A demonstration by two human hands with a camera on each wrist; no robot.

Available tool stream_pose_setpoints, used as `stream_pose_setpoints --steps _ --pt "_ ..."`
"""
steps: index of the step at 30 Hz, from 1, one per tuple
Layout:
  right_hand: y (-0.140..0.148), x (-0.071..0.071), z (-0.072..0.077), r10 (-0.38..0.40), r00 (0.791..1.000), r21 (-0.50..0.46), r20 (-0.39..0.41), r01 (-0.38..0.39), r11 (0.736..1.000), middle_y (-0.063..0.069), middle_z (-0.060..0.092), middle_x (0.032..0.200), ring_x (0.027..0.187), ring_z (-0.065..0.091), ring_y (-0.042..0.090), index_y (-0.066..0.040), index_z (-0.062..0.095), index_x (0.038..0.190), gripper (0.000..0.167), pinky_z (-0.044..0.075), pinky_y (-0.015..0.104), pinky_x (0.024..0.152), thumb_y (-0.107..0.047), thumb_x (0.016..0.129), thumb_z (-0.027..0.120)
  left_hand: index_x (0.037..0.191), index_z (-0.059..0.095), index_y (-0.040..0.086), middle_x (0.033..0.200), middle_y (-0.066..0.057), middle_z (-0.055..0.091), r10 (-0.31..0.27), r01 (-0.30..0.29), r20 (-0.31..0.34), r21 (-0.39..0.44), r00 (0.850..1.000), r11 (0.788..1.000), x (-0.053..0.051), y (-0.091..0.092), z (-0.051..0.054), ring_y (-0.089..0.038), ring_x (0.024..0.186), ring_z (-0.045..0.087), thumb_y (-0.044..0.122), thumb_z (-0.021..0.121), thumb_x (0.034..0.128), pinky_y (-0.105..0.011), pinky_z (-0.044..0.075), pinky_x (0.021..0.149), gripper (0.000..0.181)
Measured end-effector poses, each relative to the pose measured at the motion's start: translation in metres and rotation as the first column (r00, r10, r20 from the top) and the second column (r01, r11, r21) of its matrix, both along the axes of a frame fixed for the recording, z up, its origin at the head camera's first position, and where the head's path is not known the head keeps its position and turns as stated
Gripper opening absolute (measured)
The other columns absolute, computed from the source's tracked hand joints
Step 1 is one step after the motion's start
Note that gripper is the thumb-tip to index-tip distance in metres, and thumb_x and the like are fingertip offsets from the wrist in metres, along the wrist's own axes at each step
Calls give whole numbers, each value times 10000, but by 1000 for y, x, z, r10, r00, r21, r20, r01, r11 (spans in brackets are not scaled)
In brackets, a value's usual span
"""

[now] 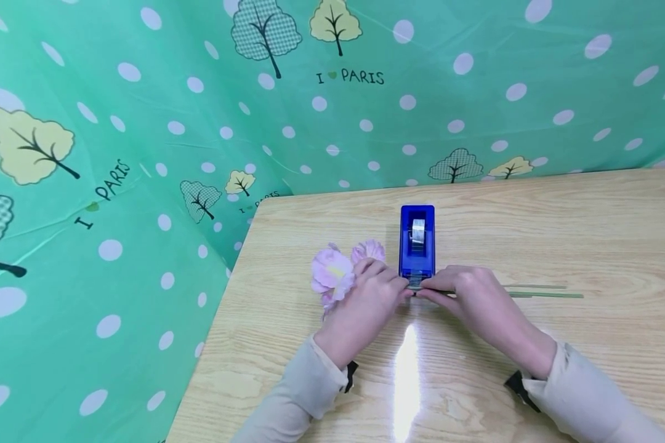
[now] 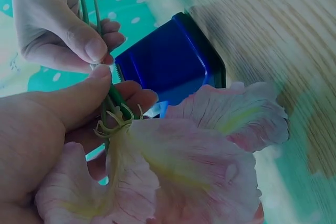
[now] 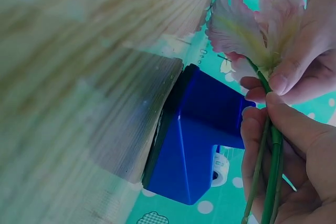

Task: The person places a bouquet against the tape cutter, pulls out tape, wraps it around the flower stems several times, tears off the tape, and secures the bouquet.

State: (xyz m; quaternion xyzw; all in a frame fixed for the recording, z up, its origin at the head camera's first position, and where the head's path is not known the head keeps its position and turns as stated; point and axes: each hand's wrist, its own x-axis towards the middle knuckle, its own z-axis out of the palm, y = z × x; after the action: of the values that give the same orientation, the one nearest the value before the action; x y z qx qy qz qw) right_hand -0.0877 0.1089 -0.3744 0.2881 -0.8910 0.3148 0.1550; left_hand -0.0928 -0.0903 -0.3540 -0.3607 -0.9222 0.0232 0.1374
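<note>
Pale pink artificial flowers (image 1: 332,274) with green stems (image 1: 548,295) lie across the front of a blue tape dispenser (image 1: 417,240). My left hand (image 1: 368,301) pinches the stems just below the blossoms (image 2: 194,166), thumb on top. Close beside it, my right hand (image 1: 476,304) pinches the same stems (image 3: 272,177) between thumb and fingers, and the stem ends stick out to the right. Both thumbs nearly meet at the dispenser's cutting edge. A roll of clear tape (image 3: 220,169) sits in the dispenser. Whether tape is stuck to the stems cannot be made out.
The light wooden table (image 1: 532,234) carries the dispenser. Behind and to the left hangs a green cloth (image 1: 321,135) with white dots and printed trees. A bright light reflection lies on the tabletop between the forearms.
</note>
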Motion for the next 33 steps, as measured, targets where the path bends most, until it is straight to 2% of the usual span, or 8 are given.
stream_pose_setpoints --steps 4,9,13,16,20,24,28,33 --pt "-1 1 2 -11 1000 6 15 11 1000 -7 766 838 761 729 143 -123 802 883 89 598 326 686 -82 805 803 906 752 252 935 137 741 -19 20 -22 47 1000 999 -2 -2 0 -81 915 614 361 616 967 -282 403 877 184" --pt "-3 3 6 -36 994 12 107 35 999 -5 767 845 746 724 124 -125 800 904 65 594 311 672 -123 840 787 889 763 263 909 144 745 -42 44 -30 93 999 995 -3 -4 -1 -73 897 610 349 630 958 -277 408 896 173" --pt "-4 3 9 -55 972 54 230 43 998 17 760 827 623 632 36 -81 790 931 124 545 237 590 -188 873 765 920 779 260 922 139 750 -34 36 -27 97 999 995 -2 -3 0 -70 931 610 333 669 939 -275 409 985 133" --pt "-3 3 10 -58 952 88 299 33 996 2 744 813 607 562 3 -73 779 941 176 510 233 580 -235 919 715 932 786 251 926 129 753 -20 23 -35 89 999 996 -1 -2 1 -73 939 609 322 703 918 -277 403 1029 110" --pt "-2 2 9 -41 941 88 337 12 996 -46 719 808 682 603 34 -107 766 939 184 533 299 633 -219 982 626 932 788 244 932 121 755 -10 13 -32 92 999 996 -1 -2 2 -74 941 614 310 715 910 -286 394 1060 101" --pt "-1 1 8 -25 943 76 333 0 997 -58 713 816 730 634 69 -120 767 936 176 548 342 665 -170 990 606 916 784 240 924 117 755 -13 16 -28 111 1000 994 -1 -2 0 -65 932 637 303 720 904 -303 385 1094 91" --pt "0 1 7 -14 950 51 312 -2 999 -62 711 826 749 641 66 -139 779 921 144 559 334 687 -153 965 643 865 775 243 876 120 754 -19 34 -101 143 995 989 -2 -1 -4 -47 863 672 322 749 867 -306 412 1070 83" --pt "0 1 7 -11 954 7 300 9 1000 -58 696 810 708 602 44 -123 787 912 110 544 282 651 -143 938 682 788 769 247 803 124 751 -22 69 -241 189 970 980 -4 1 -7 -28 736 674 342 816 772 -273 462 984 107"
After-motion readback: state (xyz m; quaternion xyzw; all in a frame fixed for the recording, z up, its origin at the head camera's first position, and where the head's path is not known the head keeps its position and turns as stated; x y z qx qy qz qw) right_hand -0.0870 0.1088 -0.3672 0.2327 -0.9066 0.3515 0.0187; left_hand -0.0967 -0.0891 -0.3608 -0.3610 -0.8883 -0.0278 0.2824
